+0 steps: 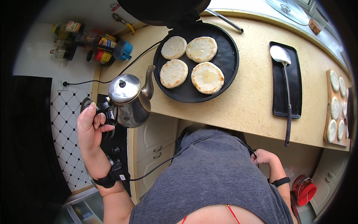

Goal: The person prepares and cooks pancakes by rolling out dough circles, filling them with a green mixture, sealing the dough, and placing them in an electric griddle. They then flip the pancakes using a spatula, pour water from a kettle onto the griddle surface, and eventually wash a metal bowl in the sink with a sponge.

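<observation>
My left hand (93, 124) grips the black handle of a stainless steel kettle (130, 98). The kettle's long spout points toward a round black electric griddle (195, 96), whose lid stands raised. Several round flatbreads lie on the griddle; the flatbread at its lower right (207, 77) and the one at its upper right (201, 49) each bear a small pool of liquid. At the right side of my body, my right hand (263, 156) is closed around a thin black cable by my shirt.
A metal spatula (288, 84) lies across a black rectangular tray (275, 105) on the counter. Farther right is a wooden board (330, 81) with several uncooked rounds. A metal tube (226, 21) lies behind the griddle. The griddle's cord runs left to a wall socket (63, 84). Bottles and a blue cup (123, 49) stand at upper left.
</observation>
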Available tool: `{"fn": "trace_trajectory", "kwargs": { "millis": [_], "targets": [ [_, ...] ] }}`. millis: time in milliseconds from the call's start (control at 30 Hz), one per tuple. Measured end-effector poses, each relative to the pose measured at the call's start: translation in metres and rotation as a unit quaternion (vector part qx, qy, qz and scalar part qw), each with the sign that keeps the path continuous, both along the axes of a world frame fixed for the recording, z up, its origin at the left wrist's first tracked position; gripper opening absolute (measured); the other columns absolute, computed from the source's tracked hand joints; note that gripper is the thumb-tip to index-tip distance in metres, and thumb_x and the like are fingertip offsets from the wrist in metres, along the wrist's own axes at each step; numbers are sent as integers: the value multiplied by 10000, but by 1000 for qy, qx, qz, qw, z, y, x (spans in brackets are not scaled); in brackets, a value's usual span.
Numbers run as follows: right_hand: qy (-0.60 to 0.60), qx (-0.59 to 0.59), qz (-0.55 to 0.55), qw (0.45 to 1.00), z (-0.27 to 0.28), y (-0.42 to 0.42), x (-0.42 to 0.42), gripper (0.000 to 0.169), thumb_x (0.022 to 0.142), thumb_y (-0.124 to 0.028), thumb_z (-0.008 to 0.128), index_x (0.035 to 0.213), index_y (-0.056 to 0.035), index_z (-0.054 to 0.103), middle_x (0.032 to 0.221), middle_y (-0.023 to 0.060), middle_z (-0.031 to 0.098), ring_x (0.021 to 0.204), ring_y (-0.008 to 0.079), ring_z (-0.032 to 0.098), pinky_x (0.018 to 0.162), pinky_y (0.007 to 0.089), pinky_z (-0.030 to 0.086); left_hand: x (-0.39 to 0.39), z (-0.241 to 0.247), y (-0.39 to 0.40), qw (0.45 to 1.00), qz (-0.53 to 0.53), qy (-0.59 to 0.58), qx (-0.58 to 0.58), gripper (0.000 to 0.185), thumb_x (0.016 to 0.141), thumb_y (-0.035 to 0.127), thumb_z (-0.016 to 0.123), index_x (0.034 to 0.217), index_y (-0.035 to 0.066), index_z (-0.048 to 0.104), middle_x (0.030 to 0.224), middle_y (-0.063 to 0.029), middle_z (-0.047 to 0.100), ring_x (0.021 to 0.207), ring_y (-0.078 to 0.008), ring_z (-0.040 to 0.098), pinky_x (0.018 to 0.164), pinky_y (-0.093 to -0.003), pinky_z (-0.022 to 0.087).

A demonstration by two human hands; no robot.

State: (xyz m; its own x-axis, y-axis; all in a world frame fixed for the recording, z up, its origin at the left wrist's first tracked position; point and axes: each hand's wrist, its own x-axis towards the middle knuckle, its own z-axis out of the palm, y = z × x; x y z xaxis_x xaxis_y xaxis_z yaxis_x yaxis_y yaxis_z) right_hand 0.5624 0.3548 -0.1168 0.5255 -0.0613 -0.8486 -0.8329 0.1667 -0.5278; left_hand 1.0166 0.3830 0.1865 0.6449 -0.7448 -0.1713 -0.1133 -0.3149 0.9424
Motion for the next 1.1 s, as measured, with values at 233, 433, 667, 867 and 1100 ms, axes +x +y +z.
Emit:
{"fn": "trace_trajectory", "kwargs": {
  "millis": [233, 433, 667, 867, 1100],
  "targets": [
    [6, 7, 5, 1000, 1, -1, 3, 115, 562, -148, 685, 619, -71, 622, 580, 20, 585, 580, 112, 522, 573, 261, 408, 0, -2, -3, 1000, 13, -12, 17, 277, 830, 268, 506, 629, 100, 416, 505, 27, 327, 512, -67, 404, 414, -282, 524],
    [0, 11, 14, 1000, 2, -2, 3, 119, 568, -150, 682, 627, -66, 621, 589, 23, 589, 585, 115, 526, 578, 264, 413, 6, -1, -3, 1000, 23, -8, 3, 290, 829, 281, 508, 623, 100, 413, 498, 30, 315, 525, -67, 411, 413, -281, 526],
    [-1, 16, 12, 1000, -2, -1, 1, 119, 567, -151, 683, 628, -69, 622, 590, 22, 590, 585, 117, 527, 578, 265, 413, 12, 3, -1, 994, 58, 34, -84, 385, 839, 341, 482, 561, 98, 373, 488, 10, 315, 570, -96, 436, 420, -303, 531],
    [10, 7, 12, 1000, 4, -4, 7, 118, 561, -151, 684, 628, -73, 625, 583, 14, 585, 580, 109, 523, 574, 258, 413, 19, 10, -29, 995, 47, 10, -84, 379, 825, 312, 518, 544, 95, 387, 485, 19, 314, 562, -75, 433, 420, -291, 532],
    [12, 2, -13, 1000, 14, 0, 13, 113, 561, -145, 681, 621, -68, 622, 577, 8, 580, 572, 105, 518, 569, 254, 413, 25, 11, -68, 999, 46, -12, -12, 346, 801, 327, 558, 566, 117, 413, 493, 39, 317, 529, -63, 440, 403, -295, 523]
  ]
}}
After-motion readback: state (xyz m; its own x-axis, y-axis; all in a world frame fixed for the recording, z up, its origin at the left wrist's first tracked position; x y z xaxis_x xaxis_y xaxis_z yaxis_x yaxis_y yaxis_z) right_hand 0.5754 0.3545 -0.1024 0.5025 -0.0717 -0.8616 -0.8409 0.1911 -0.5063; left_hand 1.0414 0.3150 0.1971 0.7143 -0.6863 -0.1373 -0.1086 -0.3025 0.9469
